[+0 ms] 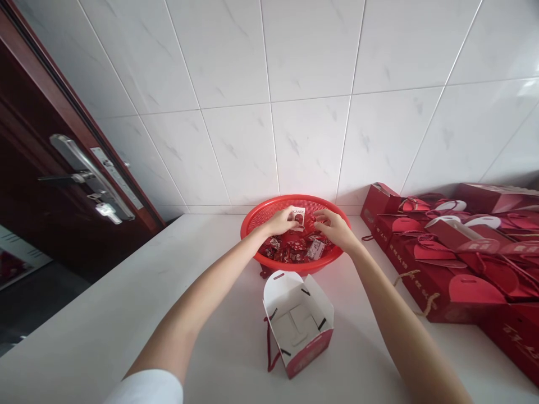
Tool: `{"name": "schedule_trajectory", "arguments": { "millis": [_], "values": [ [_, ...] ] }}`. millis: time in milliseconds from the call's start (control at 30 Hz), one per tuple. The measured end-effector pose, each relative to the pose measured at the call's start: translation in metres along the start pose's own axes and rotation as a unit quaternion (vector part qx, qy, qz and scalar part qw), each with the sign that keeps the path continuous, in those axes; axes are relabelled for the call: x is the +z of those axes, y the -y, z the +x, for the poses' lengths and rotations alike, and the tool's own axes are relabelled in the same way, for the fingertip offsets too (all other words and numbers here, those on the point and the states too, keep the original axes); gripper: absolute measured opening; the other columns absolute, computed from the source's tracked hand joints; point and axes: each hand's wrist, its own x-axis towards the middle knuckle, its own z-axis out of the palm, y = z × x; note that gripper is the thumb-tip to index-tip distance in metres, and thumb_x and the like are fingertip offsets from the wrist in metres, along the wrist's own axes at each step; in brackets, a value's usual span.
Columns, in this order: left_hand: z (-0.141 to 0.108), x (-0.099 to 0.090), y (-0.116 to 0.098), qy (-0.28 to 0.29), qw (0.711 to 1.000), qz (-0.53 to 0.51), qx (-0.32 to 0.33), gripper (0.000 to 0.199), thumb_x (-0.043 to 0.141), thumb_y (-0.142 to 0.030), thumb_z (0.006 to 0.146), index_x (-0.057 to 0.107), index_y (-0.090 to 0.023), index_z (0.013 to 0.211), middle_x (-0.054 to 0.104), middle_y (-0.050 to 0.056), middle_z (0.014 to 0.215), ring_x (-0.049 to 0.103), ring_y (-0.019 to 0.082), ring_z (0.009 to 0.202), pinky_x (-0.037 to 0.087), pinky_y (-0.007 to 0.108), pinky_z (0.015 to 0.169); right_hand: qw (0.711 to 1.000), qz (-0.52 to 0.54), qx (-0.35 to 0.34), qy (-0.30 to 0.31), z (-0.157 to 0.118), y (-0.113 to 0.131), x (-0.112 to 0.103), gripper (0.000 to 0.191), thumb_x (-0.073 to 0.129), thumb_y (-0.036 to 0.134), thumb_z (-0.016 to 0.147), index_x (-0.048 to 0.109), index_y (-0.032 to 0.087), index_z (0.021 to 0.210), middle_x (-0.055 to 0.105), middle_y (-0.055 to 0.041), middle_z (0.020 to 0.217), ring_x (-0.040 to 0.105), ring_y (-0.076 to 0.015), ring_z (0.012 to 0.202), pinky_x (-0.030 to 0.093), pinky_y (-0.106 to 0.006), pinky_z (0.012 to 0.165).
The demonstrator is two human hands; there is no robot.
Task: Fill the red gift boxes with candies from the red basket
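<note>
My left hand (283,221) is over the red plastic basket (249,221), its fingers closed on the edge of a white and red candy packet (298,215) printed with letters. My right hand (334,225) is over the basket's right side, fingers curved and apart, close to a red wrapper (310,223); no held thing shows in it. Wrapped candies (290,247) in red and white fill the bottom of the basket. In front of the basket stands an open gift box (309,356), white inside and red outside, with its flaps up and a red cord at its left.
Several red gift boxes (421,280) with cord handles are crowded along the right of the white table (168,297). A tiled wall (311,140) rises right behind the basket. At left is a dark red door (37,129) with a metal handle and keys.
</note>
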Motion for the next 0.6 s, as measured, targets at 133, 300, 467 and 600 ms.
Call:
{"name": "schedule_trajectory", "arguments": {
  "millis": [133,300,467,600],
  "values": [
    [-0.004,0.0,-0.013,-0.021,1.0,-0.013,0.004,0.016,0.057,-0.02,0.081,0.041,-0.021,0.081,0.05,-0.004,0.073,0.056,0.013,0.07,0.047,0.025,0.066,1.0,-0.001,0.015,-0.003,0.0,-0.001,0.001,0.053,0.057,0.022,0.087,0.052,0.016,0.139,0.063,-0.0153,0.131,0.069,-0.0156,0.08,0.057,-0.032,0.075],
    [-0.006,-0.001,-0.022,-0.084,0.996,0.008,-0.016,0.015,0.058,-0.022,0.082,0.044,-0.021,0.079,0.055,-0.002,0.077,0.057,0.014,0.075,0.047,0.024,0.068,1.0,-0.013,0.023,-0.005,0.002,-0.001,0.002,0.046,0.059,0.018,0.084,0.062,0.015,0.129,0.074,-0.0107,0.108,0.071,-0.02,0.089,0.057,-0.03,0.076],
    [-0.002,-0.013,-0.01,-0.202,0.971,0.079,-0.104,0.017,0.055,-0.025,0.087,0.053,-0.02,0.102,0.067,0.006,0.092,0.064,0.02,0.083,0.046,0.028,0.068,0.998,-0.049,0.022,-0.028,0.001,0.003,0.002,0.024,0.057,0.012,0.077,0.075,0.017,0.093,0.076,-0.0077,0.094,0.07,-0.0204,0.085,0.055,-0.028,0.072],
    [-0.002,-0.025,0.005,-0.212,0.953,0.146,-0.163,0.036,0.059,-0.019,0.077,0.06,-0.018,0.114,0.071,0.007,0.081,0.067,0.026,0.085,0.046,0.031,0.069,0.997,-0.073,0.008,-0.03,-0.002,0.007,0.003,0.021,0.055,0.008,0.073,0.074,0.017,0.077,0.076,-0.0049,0.084,0.067,-0.0176,0.075,0.052,-0.025,0.068]
  ]
}}
